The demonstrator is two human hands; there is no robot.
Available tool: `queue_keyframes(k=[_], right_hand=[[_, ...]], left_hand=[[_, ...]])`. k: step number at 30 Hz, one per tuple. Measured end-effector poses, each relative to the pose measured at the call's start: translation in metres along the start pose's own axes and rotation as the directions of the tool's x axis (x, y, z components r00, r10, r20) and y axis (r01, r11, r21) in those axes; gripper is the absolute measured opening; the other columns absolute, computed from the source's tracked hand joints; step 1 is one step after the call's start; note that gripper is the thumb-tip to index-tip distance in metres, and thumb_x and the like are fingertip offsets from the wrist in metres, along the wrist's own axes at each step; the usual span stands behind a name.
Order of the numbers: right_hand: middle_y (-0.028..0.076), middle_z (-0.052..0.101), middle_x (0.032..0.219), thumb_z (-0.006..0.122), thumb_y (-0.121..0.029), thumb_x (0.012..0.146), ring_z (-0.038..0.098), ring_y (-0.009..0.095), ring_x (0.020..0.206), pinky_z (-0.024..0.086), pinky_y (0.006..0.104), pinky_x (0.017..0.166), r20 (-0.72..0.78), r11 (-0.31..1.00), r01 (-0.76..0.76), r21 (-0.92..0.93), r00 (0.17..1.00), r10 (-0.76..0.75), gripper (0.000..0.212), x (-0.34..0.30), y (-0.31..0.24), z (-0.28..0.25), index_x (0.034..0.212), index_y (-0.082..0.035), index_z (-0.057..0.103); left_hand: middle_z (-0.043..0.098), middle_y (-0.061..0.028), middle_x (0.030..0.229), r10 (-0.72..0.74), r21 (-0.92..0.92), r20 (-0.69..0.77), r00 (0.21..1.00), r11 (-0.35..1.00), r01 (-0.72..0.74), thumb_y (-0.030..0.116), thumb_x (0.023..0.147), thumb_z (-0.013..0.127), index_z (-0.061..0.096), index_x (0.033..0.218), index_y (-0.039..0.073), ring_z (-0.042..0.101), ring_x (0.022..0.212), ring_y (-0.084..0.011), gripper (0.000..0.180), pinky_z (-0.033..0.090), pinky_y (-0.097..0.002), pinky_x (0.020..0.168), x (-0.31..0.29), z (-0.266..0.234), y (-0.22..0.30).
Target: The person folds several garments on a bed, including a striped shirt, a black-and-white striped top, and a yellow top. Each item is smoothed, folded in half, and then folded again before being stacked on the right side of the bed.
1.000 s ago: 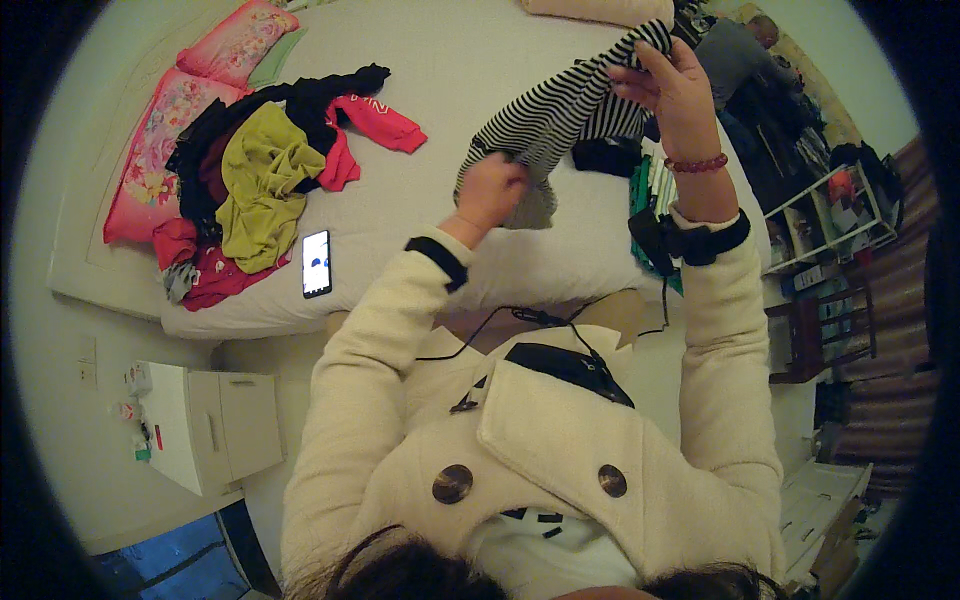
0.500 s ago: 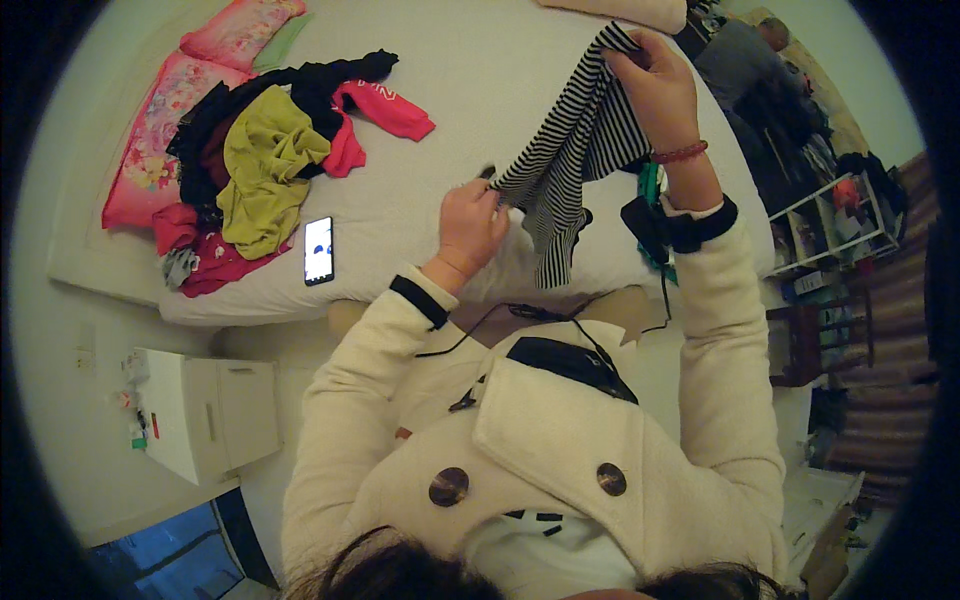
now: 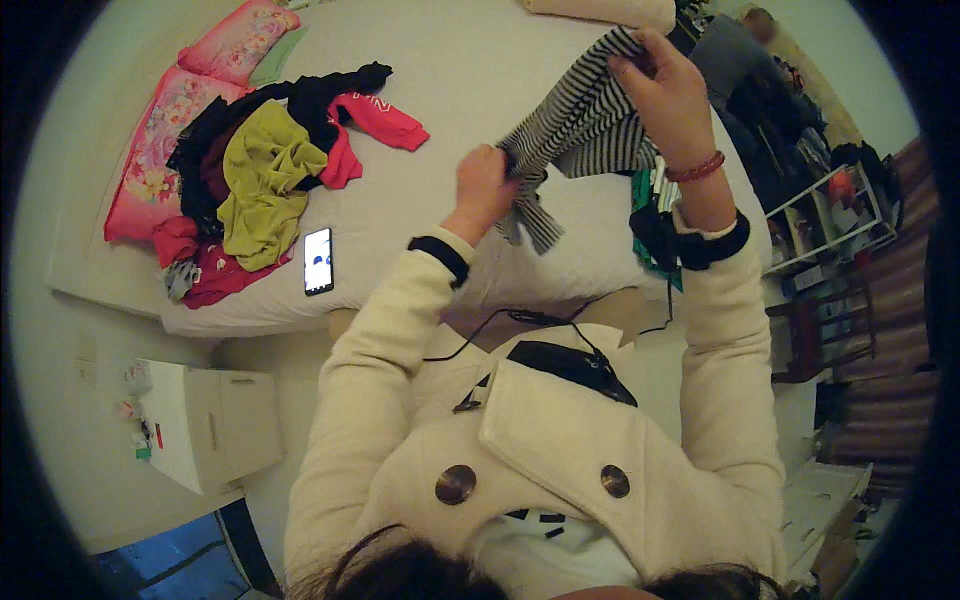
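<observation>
Stretched between my two hands is a black-and-white striped garment (image 3: 578, 112), held above the bed. My right hand (image 3: 672, 95) pinches its upper end at the far right. Closed on its lower left part is my left hand (image 3: 486, 185), slightly blurred. One striped flap hangs down beside the left hand. The garment's exact kind does not show. Under my right wrist, a green item (image 3: 642, 225) lies at the bed's right side, partly hidden by a black strapped device (image 3: 655, 228).
A phone (image 3: 318, 261) with a lit screen lies on the white bed (image 3: 440, 90). Left of it are heaped clothes, among them a yellow-green garment (image 3: 265, 165) and a red sleeve (image 3: 385, 122). Floral pillows (image 3: 165, 130) lie behind. A white cabinet (image 3: 215, 425) stands lower left, a wire rack (image 3: 830, 225) right.
My left hand has moved up and slightly right with the striped garment, whose lower flap now hangs higher. My right hand still holds the upper end.
</observation>
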State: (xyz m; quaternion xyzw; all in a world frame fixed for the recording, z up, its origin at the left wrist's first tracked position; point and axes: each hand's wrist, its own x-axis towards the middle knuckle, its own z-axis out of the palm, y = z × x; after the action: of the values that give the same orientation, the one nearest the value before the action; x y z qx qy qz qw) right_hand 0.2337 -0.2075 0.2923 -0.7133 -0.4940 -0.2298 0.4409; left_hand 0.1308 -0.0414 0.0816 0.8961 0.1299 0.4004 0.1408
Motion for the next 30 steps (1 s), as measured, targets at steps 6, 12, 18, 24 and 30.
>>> queue_keyframes(k=[6, 12, 18, 24, 30], right_hand=[[0.001, 0.061, 0.076, 0.061, -0.02, 0.08, 0.055, 0.01, 0.067, 0.044, 0.0238, 0.059, 0.223, 0.766, -0.39, 0.511, 0.921, 0.32, 0.024, 0.006, 0.014, 0.005, 0.096, -0.003, 0.057], [-0.005, 0.05, 0.072, 0.059, -0.015, 0.083, 0.045, 0.006, 0.06, 0.039, 0.0216, 0.053, 0.569, 0.259, -0.666, 0.699, 0.738, 0.363, 0.01, -0.004, -0.01, 0.018, 0.09, -0.011, 0.053], [-0.003, 0.056, 0.076, 0.061, -0.013, 0.08, 0.051, 0.007, 0.063, 0.042, 0.0227, 0.056, 0.573, 0.309, -0.677, 0.668, 0.733, 0.366, 0.012, -0.011, 0.0, 0.021, 0.09, -0.008, 0.055], [0.004, 0.063, 0.083, 0.061, -0.013, 0.079, 0.059, 0.012, 0.073, 0.045, 0.0237, 0.065, 0.512, 0.425, -0.654, 0.626, 0.755, 0.409, 0.02, -0.005, 0.051, 0.001, 0.095, -0.003, 0.058], [0.004, 0.062, 0.086, 0.063, -0.019, 0.078, 0.059, 0.013, 0.073, 0.046, 0.0257, 0.065, 0.538, 0.455, -0.749, 0.481, 0.662, 0.521, 0.023, -0.02, 0.112, -0.007, 0.095, -0.004, 0.058]], left_hand=[[0.05, -0.0117, 0.075, 0.059, 0.136, -0.2, 0.978, 0.99, -0.032, 0.017, 0.063, 0.065, 0.052, 0.074, 0.006, 0.049, 0.073, -0.0315, 0.02, 0.039, -0.0429, 0.065, 0.018, -0.066, -0.041], [0.045, -0.0138, 0.086, -0.038, 0.109, -0.154, 0.987, 0.993, 0.055, 0.022, 0.06, 0.066, 0.048, 0.078, 0.003, 0.045, 0.084, -0.032, 0.032, 0.035, -0.0431, 0.078, -0.063, -0.048, 0.024], [0.047, -0.0129, 0.081, -0.127, 0.158, -0.124, 0.984, 0.977, 0.146, 0.014, 0.06, 0.06, 0.047, 0.075, 0.003, 0.047, 0.082, -0.0318, 0.022, 0.037, -0.0414, 0.077, -0.057, -0.025, -0.003], [0.051, -0.0116, 0.075, -0.009, -0.068, -0.107, 0.994, 0.998, 0.002, 0.011, 0.065, 0.061, 0.054, 0.079, 0.004, 0.053, 0.074, -0.0308, 0.017, 0.044, -0.0375, 0.065, -0.034, -0.082, -0.044], [0.055, -0.0103, 0.082, 0.083, -0.202, -0.06, 0.995, 0.975, -0.093, 0.012, 0.071, 0.065, 0.059, 0.088, 0.005, 0.056, 0.074, -0.027, 0.02, 0.045, -0.0321, 0.064, 0.013, -0.144, -0.058]])
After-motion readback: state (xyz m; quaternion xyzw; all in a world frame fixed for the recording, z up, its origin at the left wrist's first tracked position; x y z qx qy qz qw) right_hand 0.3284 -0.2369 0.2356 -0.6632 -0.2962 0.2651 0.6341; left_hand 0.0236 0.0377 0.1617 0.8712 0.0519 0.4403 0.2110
